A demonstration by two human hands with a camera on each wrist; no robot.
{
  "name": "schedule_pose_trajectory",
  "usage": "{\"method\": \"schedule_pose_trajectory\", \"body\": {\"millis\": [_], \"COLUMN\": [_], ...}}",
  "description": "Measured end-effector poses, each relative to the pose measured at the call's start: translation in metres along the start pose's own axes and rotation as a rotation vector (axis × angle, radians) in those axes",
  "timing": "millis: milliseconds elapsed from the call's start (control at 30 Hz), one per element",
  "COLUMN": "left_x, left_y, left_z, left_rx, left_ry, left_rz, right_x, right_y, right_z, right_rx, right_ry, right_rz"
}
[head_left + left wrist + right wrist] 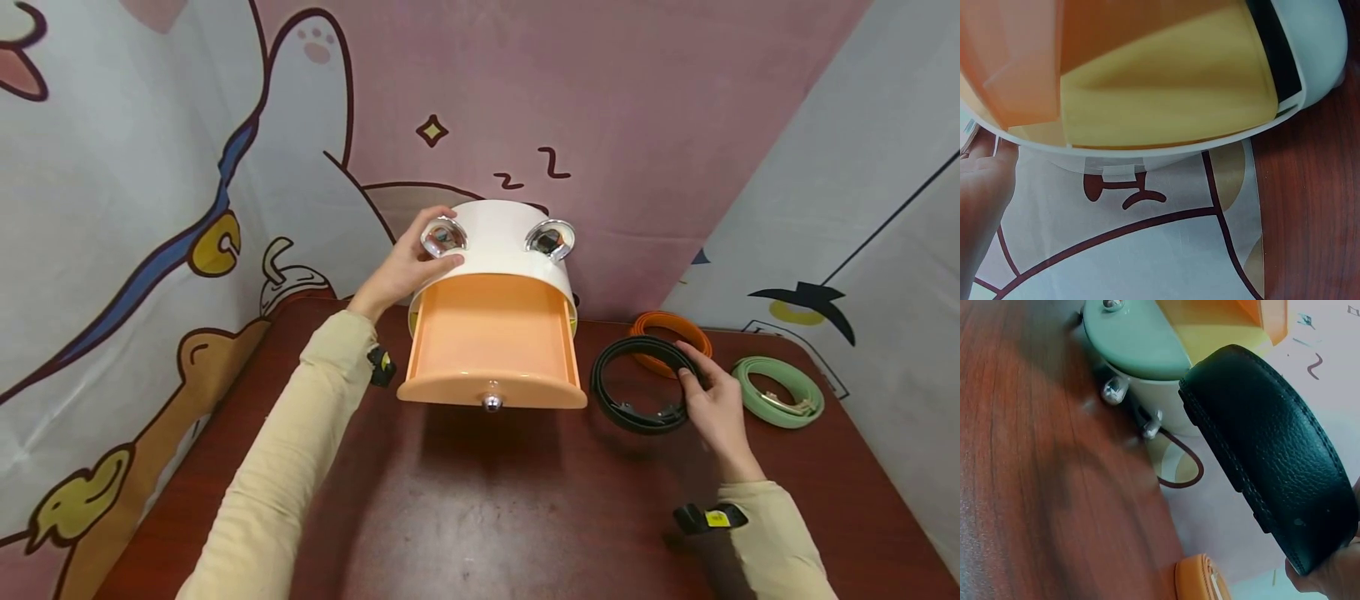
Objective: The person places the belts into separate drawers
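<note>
My left hand [412, 262] holds the upper left of a white rounded cabinet [495, 237], its fingers and thumb around one silver, eye-like knob [444, 237]. An orange drawer [491, 329] stands pulled out below, with nothing in it. To its right, my right hand [716, 408] pinches a coiled black belt [600, 375] at its right side, raised over the table. In the right wrist view the black belt [1272, 456] shows its leathery outer face, with fingers [1329, 575] at its lower end. Part of the left hand [985, 194] shows beside the cabinet's rim [1166, 150].
A coiled orange belt [678, 327] lies behind the black one, and a coiled green belt [798, 379] lies to the right. All rest on a dark red wooden table [480, 517]. A cartoon-printed cloth [637, 100] hangs behind. In the right wrist view, a green drawer front [1141, 344] shows on the cabinet.
</note>
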State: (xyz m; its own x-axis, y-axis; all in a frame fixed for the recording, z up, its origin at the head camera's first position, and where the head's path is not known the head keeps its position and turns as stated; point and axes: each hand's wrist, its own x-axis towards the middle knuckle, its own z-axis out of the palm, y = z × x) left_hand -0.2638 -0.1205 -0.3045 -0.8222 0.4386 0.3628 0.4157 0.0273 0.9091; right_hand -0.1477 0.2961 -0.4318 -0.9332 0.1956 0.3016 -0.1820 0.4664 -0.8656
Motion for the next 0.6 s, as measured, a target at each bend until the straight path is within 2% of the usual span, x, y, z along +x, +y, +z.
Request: {"method": "schedule_pose_trajectory", "body": {"millis": [400, 600], "left_x": [0.000, 0.000], "left_y": [0.002, 0.004], "left_z": [0.000, 0.001], "left_rx": [0.001, -0.006], "left_ry": [0.004, -0.005], "left_rz": [-0.010, -0.012], "right_x": [0.010, 0.015], "right_y": [-0.030, -0.047], "right_z": [-0.010, -0.015], "right_rx": [0.026, 0.071], "right_ry": [-0.060, -0.114], "right_rz": [-0.068, -0.059]}}
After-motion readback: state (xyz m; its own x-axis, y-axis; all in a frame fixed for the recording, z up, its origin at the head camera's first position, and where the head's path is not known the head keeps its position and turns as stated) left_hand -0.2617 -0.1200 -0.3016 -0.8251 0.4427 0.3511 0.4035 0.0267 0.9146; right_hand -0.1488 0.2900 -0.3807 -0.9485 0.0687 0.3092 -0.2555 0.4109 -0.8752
